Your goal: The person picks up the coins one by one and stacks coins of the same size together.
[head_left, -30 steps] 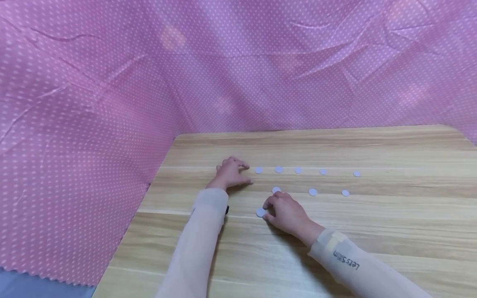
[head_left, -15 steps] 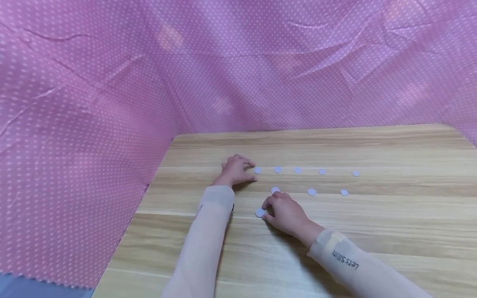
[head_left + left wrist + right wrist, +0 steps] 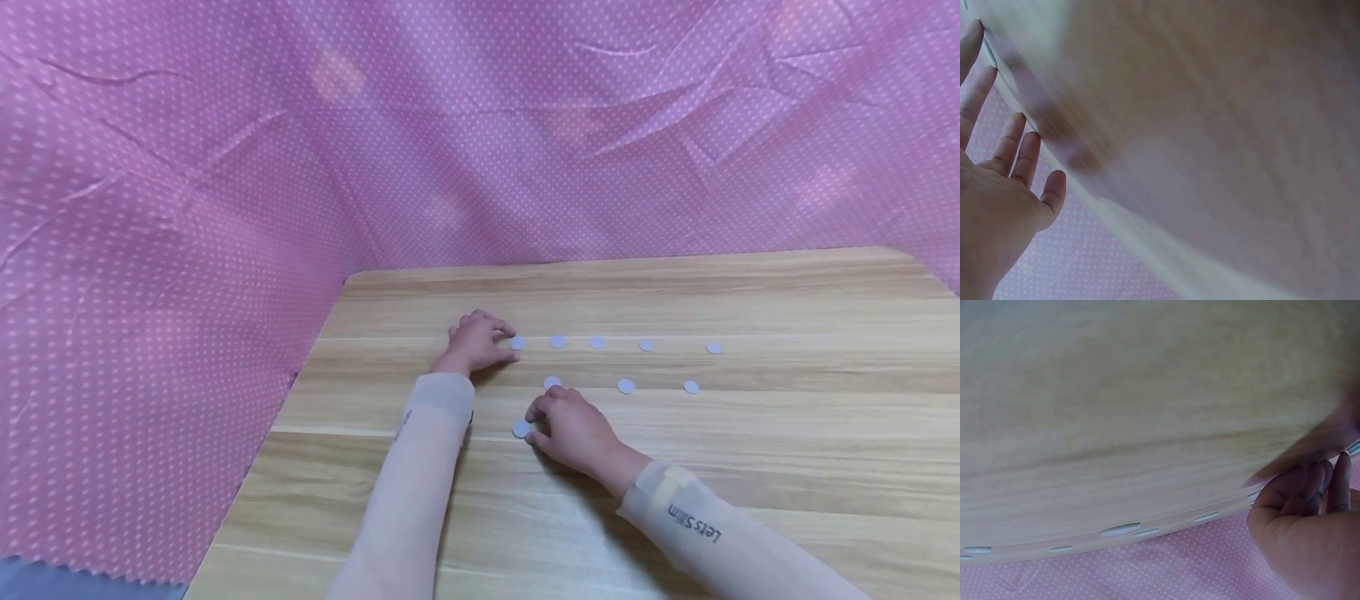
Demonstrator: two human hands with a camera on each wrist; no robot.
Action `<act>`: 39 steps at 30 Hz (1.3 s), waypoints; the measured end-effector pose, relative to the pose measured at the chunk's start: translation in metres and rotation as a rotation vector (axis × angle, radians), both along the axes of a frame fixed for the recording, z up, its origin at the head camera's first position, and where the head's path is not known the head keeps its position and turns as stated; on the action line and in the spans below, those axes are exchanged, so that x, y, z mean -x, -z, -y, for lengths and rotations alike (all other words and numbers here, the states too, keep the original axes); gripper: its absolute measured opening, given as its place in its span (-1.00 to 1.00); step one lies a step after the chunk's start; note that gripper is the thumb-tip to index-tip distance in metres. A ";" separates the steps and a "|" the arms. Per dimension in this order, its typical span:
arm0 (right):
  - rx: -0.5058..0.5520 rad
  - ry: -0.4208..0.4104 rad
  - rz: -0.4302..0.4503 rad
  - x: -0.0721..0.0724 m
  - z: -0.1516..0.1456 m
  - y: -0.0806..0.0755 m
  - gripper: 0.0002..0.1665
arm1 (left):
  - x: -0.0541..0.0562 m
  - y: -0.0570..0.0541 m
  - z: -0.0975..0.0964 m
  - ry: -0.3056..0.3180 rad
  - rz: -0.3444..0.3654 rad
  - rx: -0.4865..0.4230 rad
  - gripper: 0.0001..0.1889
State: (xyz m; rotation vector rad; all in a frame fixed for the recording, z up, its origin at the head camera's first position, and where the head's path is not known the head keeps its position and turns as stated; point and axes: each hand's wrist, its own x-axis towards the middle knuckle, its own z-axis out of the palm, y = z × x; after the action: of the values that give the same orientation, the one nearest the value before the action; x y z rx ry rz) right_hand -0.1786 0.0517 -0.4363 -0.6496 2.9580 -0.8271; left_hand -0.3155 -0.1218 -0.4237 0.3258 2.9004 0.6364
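Thin white round discs lie flat on the wooden table. My left hand (image 3: 480, 343) reaches to the left-end disc (image 3: 517, 342) of the back row, its thumb and index fingertips on either side of it. In the left wrist view, that disc (image 3: 990, 53) shows edge-on between two fingertips, the other fingers extended. Nearer the front, my right hand (image 3: 573, 429) has its thumb and index finger pinched at the right edge of another disc (image 3: 520, 428). Its other fingers are curled in the right wrist view, where part of a disc (image 3: 1354, 449) shows by the index fingertip.
Several discs continue the back row, such as one (image 3: 596, 342) in its middle. A middle row has three discs: one (image 3: 552, 382) just behind the right hand, another (image 3: 626, 386), and one (image 3: 692, 387) to the right. Pink dotted cloth (image 3: 525, 167) hangs around the wooden table (image 3: 787, 467).
My left hand has moved right, from beside the back row's left-end disc to having its fingertips around that disc. The right hand stays at its disc. The head view has shifted slightly.
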 end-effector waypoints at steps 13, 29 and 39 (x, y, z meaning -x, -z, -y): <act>-0.006 -0.012 -0.001 0.001 -0.001 -0.003 -0.75 | -0.001 -0.001 -0.003 -0.027 0.013 -0.038 -0.73; -0.002 -0.016 0.004 0.002 -0.004 -0.006 -0.76 | -0.003 -0.005 -0.007 -0.012 -0.024 -0.032 -0.78; 0.000 -0.011 0.028 0.002 -0.006 -0.009 -0.74 | -0.008 -0.009 -0.009 0.039 -0.021 -0.002 -0.79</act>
State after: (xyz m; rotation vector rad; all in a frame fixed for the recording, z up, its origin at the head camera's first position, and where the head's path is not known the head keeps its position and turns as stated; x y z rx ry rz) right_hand -0.1808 0.0573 -0.4273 -0.6476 2.9271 -0.8281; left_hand -0.3077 -0.1128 -0.4152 0.3904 2.9057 0.6336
